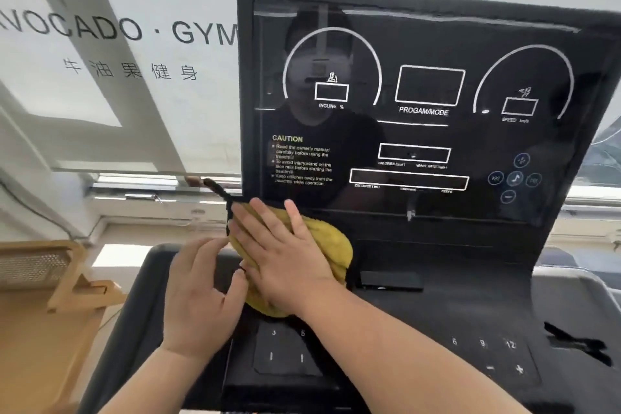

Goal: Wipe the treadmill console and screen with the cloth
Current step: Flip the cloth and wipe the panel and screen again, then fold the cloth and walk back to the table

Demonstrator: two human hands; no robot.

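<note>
The black treadmill console (437, 312) fills the lower middle, with its dark glossy screen (420, 131) standing upright behind it. A yellow cloth (331, 245) with a black loop lies bunched on the console just below the screen's lower left corner. My right hand (285, 252) presses flat on the cloth, fingers spread and pointing up-left. My left hand (201, 292) is beside it on the left, fingers curled and touching the cloth's left edge.
Button pads with numbers sit on the console at lower middle (285, 349) and lower right (487, 356). A small black slot (391, 281) lies right of the cloth. A wooden stand (50, 279) is at the left. A window with lettering is behind.
</note>
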